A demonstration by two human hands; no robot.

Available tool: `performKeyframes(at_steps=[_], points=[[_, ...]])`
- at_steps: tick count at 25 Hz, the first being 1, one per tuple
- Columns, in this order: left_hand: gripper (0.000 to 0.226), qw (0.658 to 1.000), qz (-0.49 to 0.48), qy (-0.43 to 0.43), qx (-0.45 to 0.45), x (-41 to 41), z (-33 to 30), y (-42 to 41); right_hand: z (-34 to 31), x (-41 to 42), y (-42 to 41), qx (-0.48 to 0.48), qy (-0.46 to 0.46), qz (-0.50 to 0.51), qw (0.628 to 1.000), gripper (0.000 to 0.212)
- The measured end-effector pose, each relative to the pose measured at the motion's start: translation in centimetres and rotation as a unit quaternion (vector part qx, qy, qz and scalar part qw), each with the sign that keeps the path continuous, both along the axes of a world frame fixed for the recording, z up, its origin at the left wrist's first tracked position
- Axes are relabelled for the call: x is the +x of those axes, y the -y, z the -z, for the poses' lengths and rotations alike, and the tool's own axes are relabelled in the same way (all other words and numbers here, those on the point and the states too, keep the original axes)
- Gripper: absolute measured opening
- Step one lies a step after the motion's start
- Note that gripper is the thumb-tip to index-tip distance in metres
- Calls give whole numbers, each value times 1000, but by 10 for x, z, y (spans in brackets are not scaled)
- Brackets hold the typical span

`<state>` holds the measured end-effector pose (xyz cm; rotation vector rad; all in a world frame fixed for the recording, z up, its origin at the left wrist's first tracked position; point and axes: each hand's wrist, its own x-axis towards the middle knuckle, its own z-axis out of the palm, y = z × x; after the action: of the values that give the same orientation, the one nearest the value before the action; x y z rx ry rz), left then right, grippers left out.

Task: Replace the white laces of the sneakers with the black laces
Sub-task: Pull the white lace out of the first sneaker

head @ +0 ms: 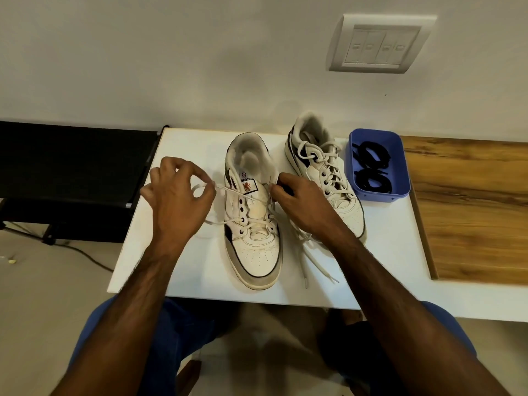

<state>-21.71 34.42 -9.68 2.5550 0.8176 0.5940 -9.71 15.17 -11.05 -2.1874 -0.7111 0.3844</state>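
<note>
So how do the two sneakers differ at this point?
The near sneaker has its top eyelets already empty, its white lace pulled out sideways by the left hand while the right hand works at its eyelets. The far sneaker stays laced to the top, untouched, and lies angled. Both are white, both sit on the white table.

Your left hand (178,192) pinches the near sneaker's (253,212) white lace (228,189); your right hand (297,198) grips its other side.
</note>
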Motion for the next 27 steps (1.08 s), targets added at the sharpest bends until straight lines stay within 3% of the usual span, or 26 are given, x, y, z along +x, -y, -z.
performKeyframes(at_steps=[3,6,10,14,16,19,23,27], points=[[23,988,147,5,35,3,-2,16,0,-1,0,2,1,1,1000,33],[17,961,246,-49,117,6,4,31,0,0,0,5,-7,4,1000,32],[9,971,214,-10,110,8,6,32,-1,-1,0,0,-5,1,1000,32],[10,995,18,96,21,4,-3,14,-1,0,0,-13,-3,2,1000,33],[12,995,-37,87,4,3,-5,8,0,0,0,-13,3,2,1000,33],[22,997,61,48,27,3,-6,16,-1,-1,0,-10,0,1,1000,32],[28,964,245,-32,102,5,1,35,-2,-1,0,-10,2,2,1000,32],[10,960,248,-22,125,8,6,35,-2,-2,0,-7,1,4,1000,32]])
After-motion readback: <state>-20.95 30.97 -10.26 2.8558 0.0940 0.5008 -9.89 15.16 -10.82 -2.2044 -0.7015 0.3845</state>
